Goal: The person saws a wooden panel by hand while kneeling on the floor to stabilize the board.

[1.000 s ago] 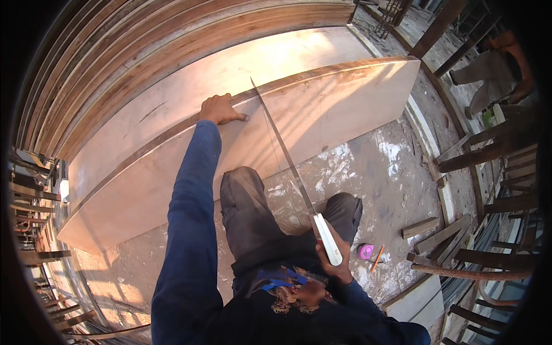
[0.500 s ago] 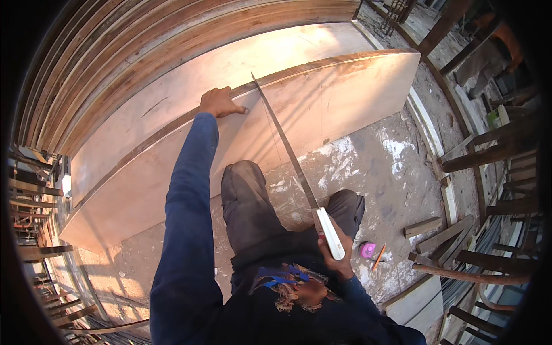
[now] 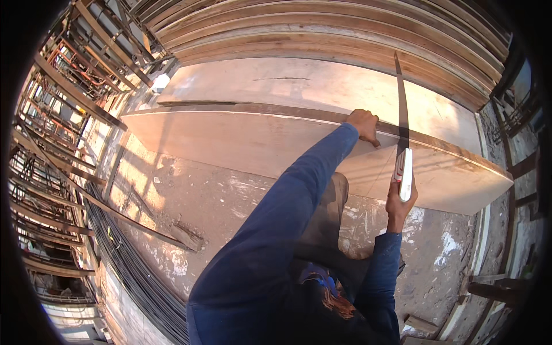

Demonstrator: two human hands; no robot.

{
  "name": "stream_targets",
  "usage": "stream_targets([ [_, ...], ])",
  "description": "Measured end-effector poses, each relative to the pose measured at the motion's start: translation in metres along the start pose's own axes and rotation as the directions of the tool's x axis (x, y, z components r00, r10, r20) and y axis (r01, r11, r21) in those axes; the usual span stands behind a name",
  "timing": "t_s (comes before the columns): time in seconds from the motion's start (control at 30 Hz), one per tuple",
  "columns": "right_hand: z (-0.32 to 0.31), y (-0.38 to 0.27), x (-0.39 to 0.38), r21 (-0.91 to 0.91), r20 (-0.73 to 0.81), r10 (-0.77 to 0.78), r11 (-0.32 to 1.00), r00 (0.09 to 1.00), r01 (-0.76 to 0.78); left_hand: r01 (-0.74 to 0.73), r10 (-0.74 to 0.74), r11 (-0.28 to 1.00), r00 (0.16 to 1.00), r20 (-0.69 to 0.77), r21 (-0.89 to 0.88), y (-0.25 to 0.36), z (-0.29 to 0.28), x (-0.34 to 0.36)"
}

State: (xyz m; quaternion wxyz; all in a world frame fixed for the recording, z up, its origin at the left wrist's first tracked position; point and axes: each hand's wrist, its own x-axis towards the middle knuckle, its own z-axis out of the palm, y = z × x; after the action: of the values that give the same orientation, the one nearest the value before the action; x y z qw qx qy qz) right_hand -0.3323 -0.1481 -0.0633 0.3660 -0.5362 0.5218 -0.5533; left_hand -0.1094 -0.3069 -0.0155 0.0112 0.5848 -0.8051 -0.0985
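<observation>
My left hand (image 3: 363, 125) grips the top edge of a long pale plywood board (image 3: 259, 138) standing on its side, fingers over the edge and thumb on the near face. In my right hand (image 3: 401, 201) is the white handle of a handsaw (image 3: 402, 98); its long blade points away from me across the board's top edge, a little right of my left hand. Whether the teeth touch the wood, I cannot tell. A thin line runs down the board's face below the saw. Behind the standing board lies another pale panel (image 3: 299, 77). My knee is against or close to the near face.
Stacked long timber planks (image 3: 322, 29) fill the back. A bundle of dark rods (image 3: 141, 276) and a wooden batten (image 3: 132, 221) lie on the dusty, white-stained floor at left. Timber framing (image 3: 63, 155) lines the left side; wood offcuts (image 3: 420, 322) lie at lower right.
My view has swung leftward, so the board now sits further right in the picture. My right hand with the saw has moved forward toward the board, bringing the handle close to its top edge.
</observation>
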Motion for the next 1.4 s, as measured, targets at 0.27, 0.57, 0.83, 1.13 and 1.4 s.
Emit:
stream_targets([
  [0.27,-0.001,-0.036,-0.026,-0.031,0.019,-0.043,0.999,0.999,0.044,-0.089,0.085,0.995,0.991,-0.106,-0.035,0.000,0.007,-0.024],
  [0.57,0.011,-0.033,-0.014,-0.055,-0.040,-0.125,0.991,0.991,0.123,-0.128,0.124,0.992,0.984,-0.130,-0.021,-0.007,-0.003,-0.018],
  [0.83,0.007,-0.020,0.012,-0.079,0.012,-0.154,0.985,0.988,0.154,-0.005,0.005,0.999,1.000,-0.006,-0.036,-0.001,0.005,0.013],
  [1.13,0.013,-0.016,0.023,-0.004,0.001,-0.111,0.994,0.994,0.111,0.022,-0.022,0.999,1.000,0.004,-0.035,-0.005,0.005,0.033],
  [1.4,-0.009,-0.013,-0.024,-0.004,0.023,-0.149,0.989,0.989,0.149,0.050,-0.052,0.998,0.997,0.048,0.048,-0.011,0.001,0.042],
])
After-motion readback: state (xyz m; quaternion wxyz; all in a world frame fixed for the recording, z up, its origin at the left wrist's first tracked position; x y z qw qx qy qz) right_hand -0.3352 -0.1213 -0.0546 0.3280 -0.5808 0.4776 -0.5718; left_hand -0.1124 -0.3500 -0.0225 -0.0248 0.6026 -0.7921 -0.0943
